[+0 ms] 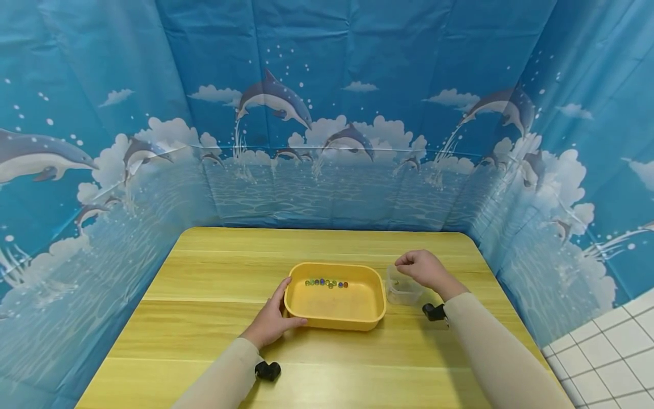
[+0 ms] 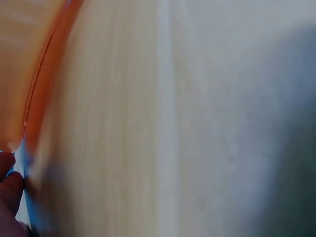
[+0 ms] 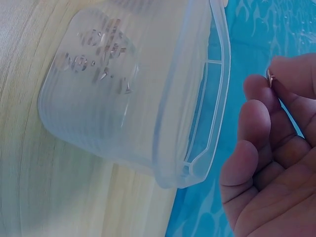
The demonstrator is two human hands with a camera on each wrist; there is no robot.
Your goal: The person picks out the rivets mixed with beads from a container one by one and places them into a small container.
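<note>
A yellow plastic tub (image 1: 334, 325) sits on the table with several coloured glass marbles (image 1: 322, 282) lined up toward its far side. My left hand (image 1: 271, 321) grips the tub's left front corner, fingers along the side and thumb on the front. Beside the tub on the right is a clear plastic container (image 1: 403, 296); in the right wrist view several small shiny metal pieces (image 3: 101, 52) show through its wall. Above its rim, my right hand (image 1: 424, 270) pinches a small round metal piece (image 3: 270, 78) with a short stem between thumb and forefinger.
The wood-grain table (image 1: 214, 267) has rounded far corners. Blue dolphin-print curtains (image 1: 327, 187) surround its back and sides. White tiles (image 1: 613, 341) show at the lower right. A small black camera (image 1: 268, 371) sits at the left wrist and another black camera (image 1: 434, 311) at the right.
</note>
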